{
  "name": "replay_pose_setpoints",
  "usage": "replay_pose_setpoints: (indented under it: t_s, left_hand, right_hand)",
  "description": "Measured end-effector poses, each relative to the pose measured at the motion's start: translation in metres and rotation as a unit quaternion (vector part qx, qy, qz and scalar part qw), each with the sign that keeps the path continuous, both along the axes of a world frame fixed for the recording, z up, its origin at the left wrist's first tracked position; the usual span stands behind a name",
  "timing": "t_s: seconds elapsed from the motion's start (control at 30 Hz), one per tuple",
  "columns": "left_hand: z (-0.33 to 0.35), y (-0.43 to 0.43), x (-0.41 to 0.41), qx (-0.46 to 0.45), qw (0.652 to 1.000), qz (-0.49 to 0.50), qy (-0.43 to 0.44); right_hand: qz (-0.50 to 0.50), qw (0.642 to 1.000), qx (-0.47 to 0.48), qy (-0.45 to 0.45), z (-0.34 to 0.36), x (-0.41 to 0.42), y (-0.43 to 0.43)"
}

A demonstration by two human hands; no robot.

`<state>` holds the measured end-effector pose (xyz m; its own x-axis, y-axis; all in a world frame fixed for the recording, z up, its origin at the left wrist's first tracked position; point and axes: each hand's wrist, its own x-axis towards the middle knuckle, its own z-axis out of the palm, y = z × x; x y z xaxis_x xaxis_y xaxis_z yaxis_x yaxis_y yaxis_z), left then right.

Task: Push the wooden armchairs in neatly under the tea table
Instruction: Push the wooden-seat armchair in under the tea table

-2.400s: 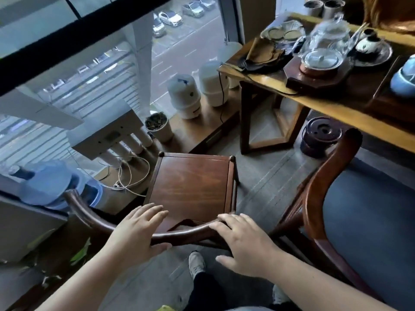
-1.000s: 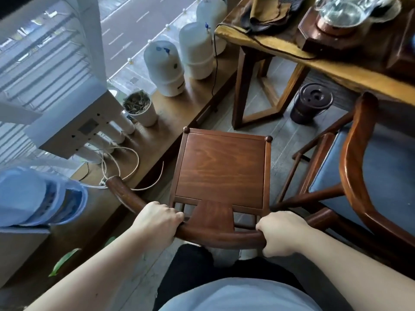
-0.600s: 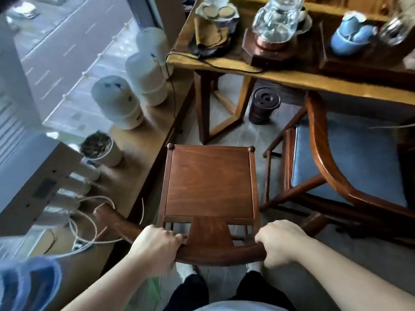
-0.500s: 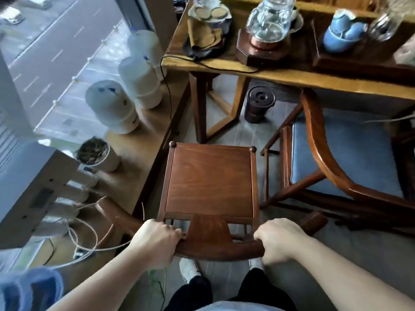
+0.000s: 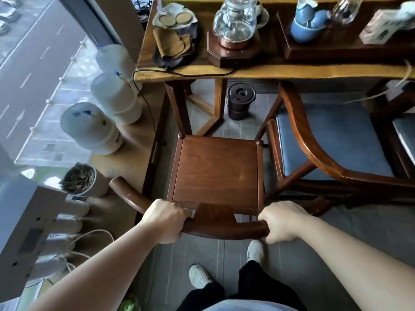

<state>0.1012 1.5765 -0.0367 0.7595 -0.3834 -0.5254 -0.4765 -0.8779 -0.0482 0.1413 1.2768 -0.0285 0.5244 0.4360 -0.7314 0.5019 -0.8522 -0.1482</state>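
Note:
A wooden armchair (image 5: 216, 171) with a bare brown seat stands straight in front of me, facing the tea table (image 5: 280, 69). Its front edge is close to the table's left legs, short of the tabletop's edge. My left hand (image 5: 167, 217) grips the curved back rail left of the centre splat. My right hand (image 5: 281, 221) grips the same rail on the right. A second armchair (image 5: 325, 140) with a blue cushion stands to the right, turned at an angle, its front partly under the table.
On the tabletop sit a glass teapot (image 5: 234, 21) on a dark stand, blue cups (image 5: 307, 21) and a cloth. A dark lidded bucket (image 5: 240, 101) stands under the table. White tanks (image 5: 89, 129) and a plant pot (image 5: 82, 179) line the window ledge on the left.
The bare-seat armchair has moved forward toward the table with both hands gripping its back rail, and I have stepped closer. The cushioned armchair has not moved.

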Motion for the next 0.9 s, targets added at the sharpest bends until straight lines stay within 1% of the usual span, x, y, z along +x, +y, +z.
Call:
replay_pose_setpoints:
  t_s: [0.17, 0.43, 0.63, 0.77, 0.9]
  left_hand:
    - [-0.007, -0.012, 0.020, 0.000, 1.000, 0.007, -0.008]
    - [-0.014, -0.023, 0.048, 0.010, 1.000, 0.009, -0.018]
    - [-0.008, -0.036, 0.066, 0.022, 0.999, 0.014, -0.027]
    - [-0.007, -0.045, 0.077, 0.025, 0.999, 0.016, -0.023]
    - [-0.006, -0.047, 0.084, 0.023, 1.000, 0.014, -0.014]
  right_hand:
    - [0.004, 1.000, -0.002, 0.012, -0.001, 0.027, -0.012]
    - [0.017, 1.000, -0.013, 0.008, -0.001, 0.060, -0.023]
    - [0.033, 0.999, -0.018, 0.010, 0.005, 0.085, -0.028]
    - [0.028, 1.000, -0.012, 0.001, 0.005, 0.099, -0.034]
    - [0.021, 1.000, -0.010, 0.014, 0.005, 0.107, -0.038]
